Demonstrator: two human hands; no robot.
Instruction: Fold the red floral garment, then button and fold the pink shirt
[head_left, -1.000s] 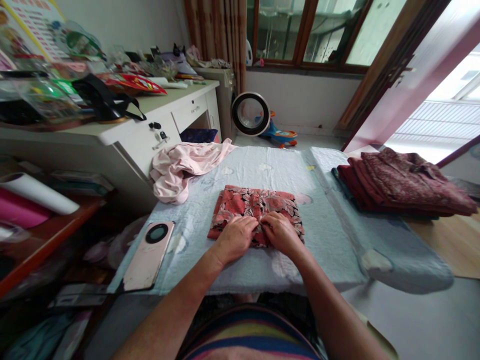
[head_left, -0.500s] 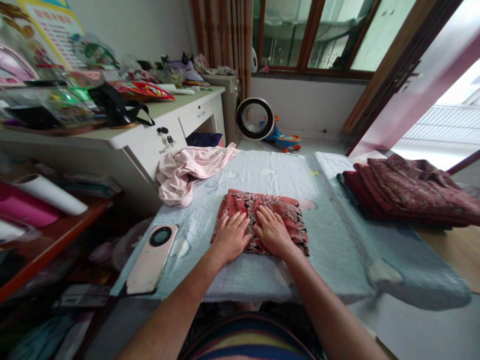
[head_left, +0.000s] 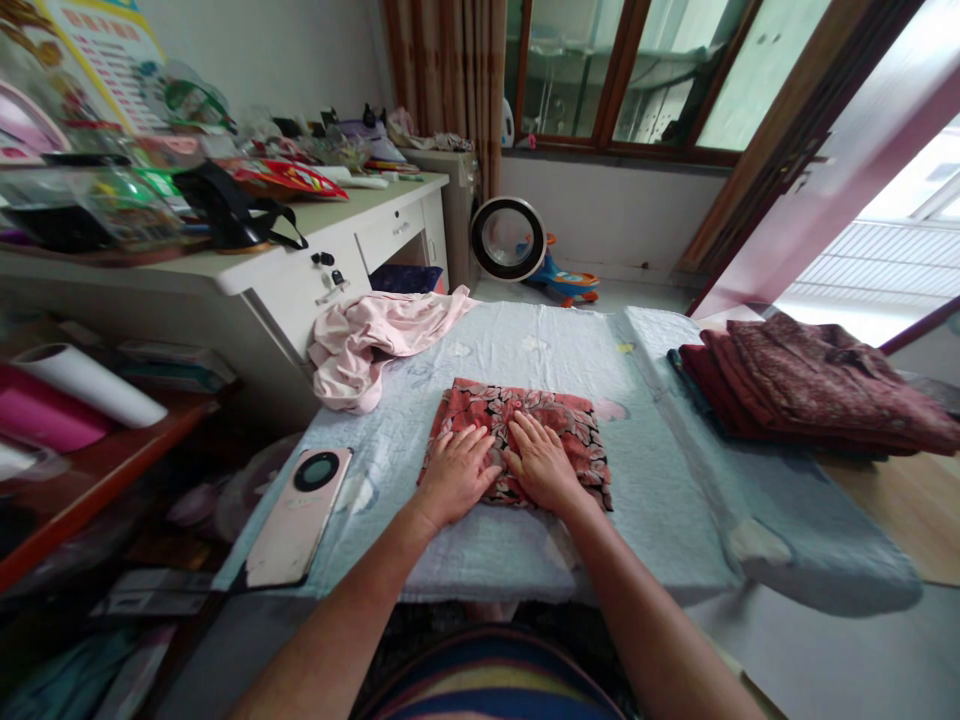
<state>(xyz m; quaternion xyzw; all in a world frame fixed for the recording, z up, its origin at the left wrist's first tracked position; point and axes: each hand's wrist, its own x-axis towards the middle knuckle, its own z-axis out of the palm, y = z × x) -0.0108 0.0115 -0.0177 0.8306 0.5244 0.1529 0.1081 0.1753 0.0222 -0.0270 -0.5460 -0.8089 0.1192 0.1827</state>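
Observation:
A folded red garment (head_left: 566,415) with a black and grey leaf print lies flat in front of me, a button showing near its middle. My left hand (head_left: 455,475) rests palm down on its left part, fingers stretched out. Beside it, my right hand (head_left: 544,460) lies flat on the middle of the garment, fingers spread away from me. Neither hand grips the fabric. Under the garment is a pale blue cloth (head_left: 525,560) covering the table. What is beneath my palms is hidden.
A stack of folded dark red clothes (head_left: 825,385) sits at the right. Crumpled pink fabric (head_left: 367,340) lies at the far left, and a phone (head_left: 296,525) at the near left. Beyond stands a cluttered white desk (head_left: 300,300). Rolls (head_left: 90,385) rest on a low shelf.
My left hand has slid slightly to the left and toward me on the garment. My right hand stays in nearly the same place. The whole view has shifted a little.

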